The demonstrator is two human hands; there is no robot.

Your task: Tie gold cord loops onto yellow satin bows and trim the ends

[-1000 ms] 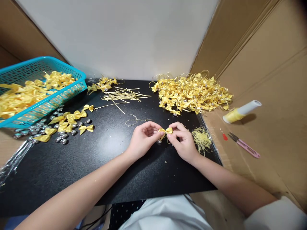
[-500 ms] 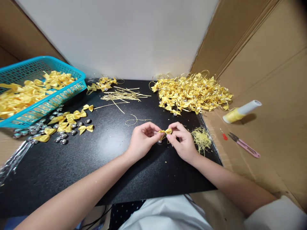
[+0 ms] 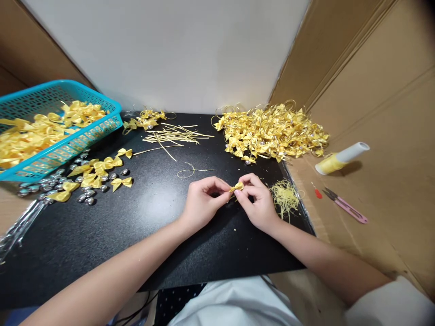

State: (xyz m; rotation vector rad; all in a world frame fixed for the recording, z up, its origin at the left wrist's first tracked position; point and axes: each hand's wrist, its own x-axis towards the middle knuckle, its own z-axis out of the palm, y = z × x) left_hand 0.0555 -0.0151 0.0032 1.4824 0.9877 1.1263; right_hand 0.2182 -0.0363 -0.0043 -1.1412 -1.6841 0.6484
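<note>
Between my two hands, above the black table, is a small yellow ribbon bow. My left hand pinches its left side between thumb and forefinger. On its other side, the thumb and fingers of my right hand are closed on the same bow. Some thin cord shows just under the bow, partly hidden by the fingers. A tangle of fine yellow thread lies right of my right hand. Beyond my left hand rests a looped piece of cord.
A blue basket of yellow bows stands at left, with silver bells and loose bows beside it. Cut cords and a heap of corded bows lie behind. Rightward are a thread tube, red needle threader and pink snips.
My left fingers have shifted slightly and straightened along the bow. The silver bell that hung beneath the bow is now out of sight. My right hand has barely moved.
</note>
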